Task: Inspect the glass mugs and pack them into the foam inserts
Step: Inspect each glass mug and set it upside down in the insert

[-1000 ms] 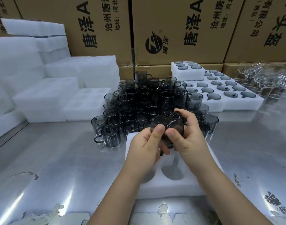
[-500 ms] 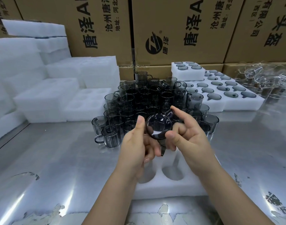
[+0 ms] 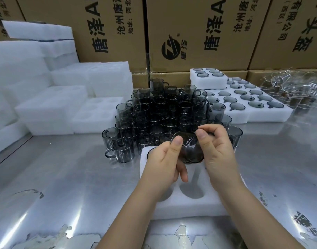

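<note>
A smoky grey glass mug [image 3: 191, 150] lies tilted on its side between both hands, above a white foam insert [image 3: 190, 203] on the steel table. My left hand [image 3: 164, 164] grips its left side with the thumb up on the wall. My right hand [image 3: 217, 151] holds its right side, thumb and forefinger pinching near the rim. Two round holes of the insert show below the hands; another at its far left corner seems to hold a mug [image 3: 150, 151]. Behind stands a dense cluster of several grey mugs [image 3: 164, 114].
Filled foam inserts [image 3: 244, 101] lie at the back right, empty foam blocks [image 3: 64, 105] stack at the left. Clear glassware [image 3: 288, 87] is piled at the far right. Cardboard cartons [image 3: 199, 33] wall the back. Peeling film marks the table's near edge [image 3: 46, 238].
The mug has been turned in both hands: its mouth faced me half a second ago, now its side wall shows and it sits lower over the insert.
</note>
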